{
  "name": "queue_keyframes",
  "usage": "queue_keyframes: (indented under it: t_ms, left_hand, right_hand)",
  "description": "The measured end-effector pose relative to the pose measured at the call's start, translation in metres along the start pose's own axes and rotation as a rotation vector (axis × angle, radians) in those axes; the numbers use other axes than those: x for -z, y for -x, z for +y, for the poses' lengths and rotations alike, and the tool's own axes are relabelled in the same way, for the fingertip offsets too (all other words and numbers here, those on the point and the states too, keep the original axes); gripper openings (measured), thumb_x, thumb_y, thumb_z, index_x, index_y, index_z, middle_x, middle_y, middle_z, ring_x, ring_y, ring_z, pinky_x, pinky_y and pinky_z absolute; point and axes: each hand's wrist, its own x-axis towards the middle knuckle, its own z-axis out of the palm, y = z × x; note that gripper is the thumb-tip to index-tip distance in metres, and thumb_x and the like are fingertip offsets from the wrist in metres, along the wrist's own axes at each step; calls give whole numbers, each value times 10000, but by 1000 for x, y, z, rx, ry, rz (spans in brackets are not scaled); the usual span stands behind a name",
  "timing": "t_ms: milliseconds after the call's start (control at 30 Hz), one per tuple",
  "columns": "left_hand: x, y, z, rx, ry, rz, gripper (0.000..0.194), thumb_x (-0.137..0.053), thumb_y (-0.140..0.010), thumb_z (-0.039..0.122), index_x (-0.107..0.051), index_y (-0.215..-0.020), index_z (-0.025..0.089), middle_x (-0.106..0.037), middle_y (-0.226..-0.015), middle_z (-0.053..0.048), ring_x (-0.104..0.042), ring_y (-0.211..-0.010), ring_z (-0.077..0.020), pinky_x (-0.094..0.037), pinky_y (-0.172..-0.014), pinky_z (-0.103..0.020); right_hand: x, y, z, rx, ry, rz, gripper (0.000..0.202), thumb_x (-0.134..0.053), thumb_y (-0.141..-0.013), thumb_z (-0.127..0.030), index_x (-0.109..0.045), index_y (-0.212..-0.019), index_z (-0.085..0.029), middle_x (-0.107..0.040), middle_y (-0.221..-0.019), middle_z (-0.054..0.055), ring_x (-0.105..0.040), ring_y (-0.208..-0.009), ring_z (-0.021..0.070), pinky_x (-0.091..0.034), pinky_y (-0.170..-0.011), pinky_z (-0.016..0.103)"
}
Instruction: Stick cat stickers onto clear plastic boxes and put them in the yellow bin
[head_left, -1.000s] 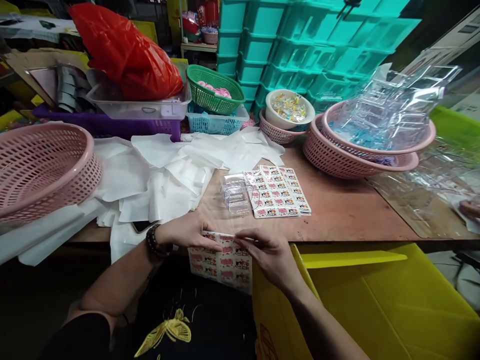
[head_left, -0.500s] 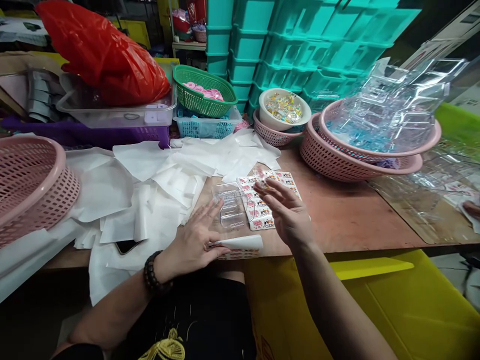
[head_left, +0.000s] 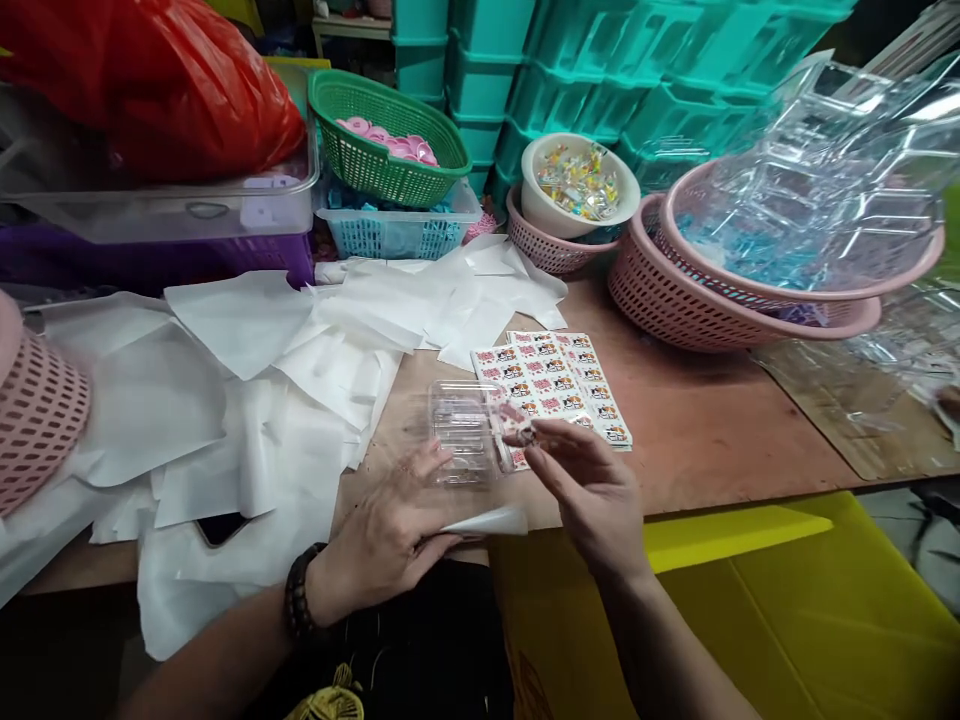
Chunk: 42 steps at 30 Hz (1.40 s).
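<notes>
My left hand (head_left: 397, 520), with a dark bead bracelet on the wrist, grips a curled sticker sheet (head_left: 491, 521) between thumb and palm. Its fingertips reach the near left edge of a clear plastic tray (head_left: 459, 430), which lies on the table. Over the tray's right side, my right hand (head_left: 592, 490) pinches a small printed sticker (head_left: 519, 437) between thumb and forefinger. Behind that hand lie overlapping sticker sheets (head_left: 559, 375) with rows of cat pictures.
White backing papers (head_left: 300, 440) cover the table's left, partly over a phone (head_left: 223, 527). Pink baskets (head_left: 675, 300) with clear trays stand right; a white bowl (head_left: 536, 205) of small wrapped pieces and a green basket (head_left: 390, 170) stand behind. Teal crates (head_left: 480, 90) rise at the back.
My right hand has lowered towards the tray, and a small sticker now shows at its fingertips. My left hand keeps the curled sheet. The view has shifted closer to the table.
</notes>
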Motion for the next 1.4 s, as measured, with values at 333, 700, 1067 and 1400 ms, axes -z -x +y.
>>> queue_keyframes:
  t_ms: [333, 700, 1067, 1400]
  left_hand:
    - [-14, -15, 5, 41, 78, -13, 143, -660, -857, 211, -716, -733, 169, -179, -1657, -86, -224, -1494, -393, -351, -1176, -577]
    - [-23, -21, -1, 65, 79, 21, 335, -635, -819, 81, -720, -1122, 194, -332, -1589, -121, -278, -1483, -329, -376, -1177, -547]
    - [-27, -15, -7, 22, 109, 69, 292, -650, -835, 99, -727, -1103, 185, -393, -1543, -140, -268, -1484, -355, -388, -1164, -540]
    - [-36, -2, 2, -24, 166, 116, 79, -675, -850, 148, -748, -863, 173, -252, -1640, -73, -277, -1486, -350, -378, -1173, -493]
  right_hand:
    - [-23, -46, 7, 169, 354, -241, 262, -578, -942, -381, -555, -1169, -253, -648, -1082, 59, -667, -891, 163, -583, -756, 308]
    - [-10, -52, 3, 390, 439, -379, 290, -495, -978, -206, -438, -1255, -271, -591, -1074, 72, -661, -934, 178, -579, -835, 368]
    - [-16, -69, 17, 126, 157, -382, 285, -581, -950, -390, -465, -1186, -280, -609, -1079, 54, -676, -993, 190, -569, -917, 398]
    - [-11, -44, -16, -8, 105, -49, 148, -774, -799, -372, -717, -839, -241, -715, -873, 32, -692, -866, 196, -579, -816, 379]
